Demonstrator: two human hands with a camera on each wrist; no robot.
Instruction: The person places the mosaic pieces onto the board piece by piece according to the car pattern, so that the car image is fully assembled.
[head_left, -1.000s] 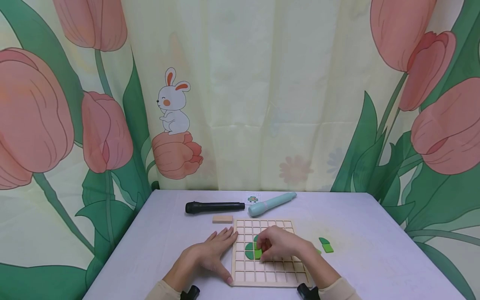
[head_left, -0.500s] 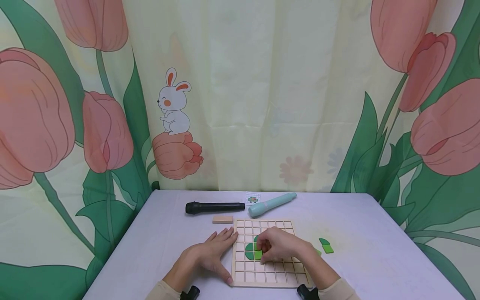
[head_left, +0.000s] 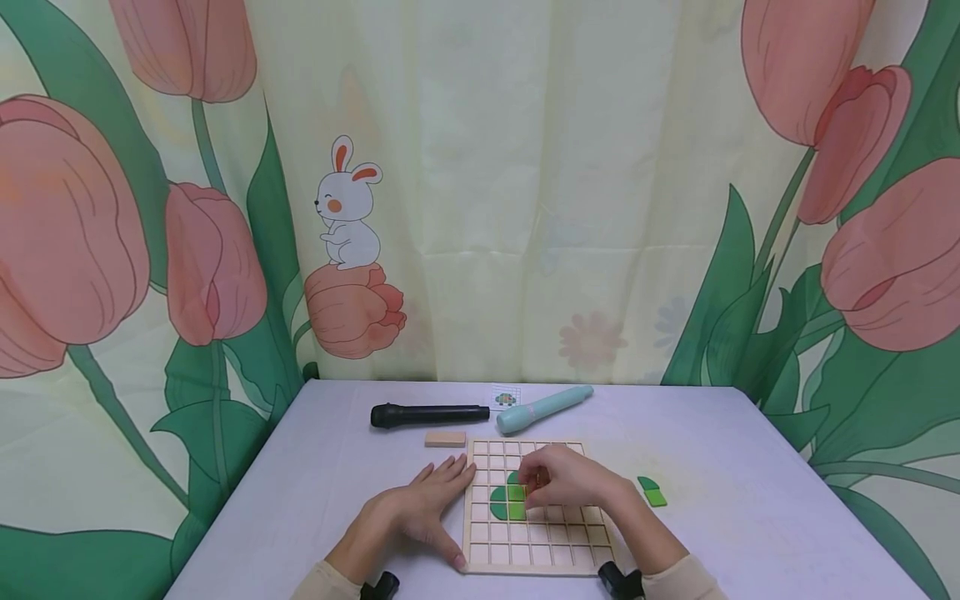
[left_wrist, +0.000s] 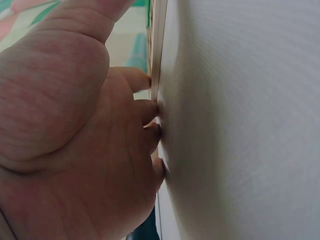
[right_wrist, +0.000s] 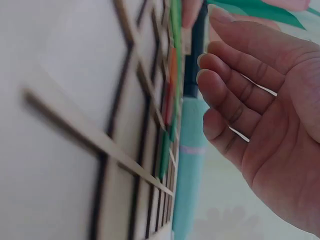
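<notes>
A wooden grid board (head_left: 540,571) lies on the table, with dark green rounded pieces (head_left: 498,503) and light green square pieces (head_left: 516,492) in its left-middle cells. My left hand (head_left: 427,505) rests spread against the board's left edge, its thumb at the near corner; in the left wrist view its fingertips (left_wrist: 151,132) touch the edge. Over the board, just right of the light green squares, hovers my right hand (head_left: 566,477) with loosely bent fingers. Nothing shows between them in the right wrist view. There, orange (right_wrist: 173,62) and red pieces (right_wrist: 168,97) appear edge-on, hidden in the head view.
A dark green rounded piece (head_left: 648,482) and a light green square (head_left: 656,497) lie right of the board. Behind it are a black microphone-shaped object (head_left: 431,415), a teal one (head_left: 543,408), a small picture card (head_left: 506,397) and a wooden block (head_left: 445,438).
My right hand has lifted slightly away from the light green squares, up and to the right, uncovering more of them. The left hand has stayed in place.
</notes>
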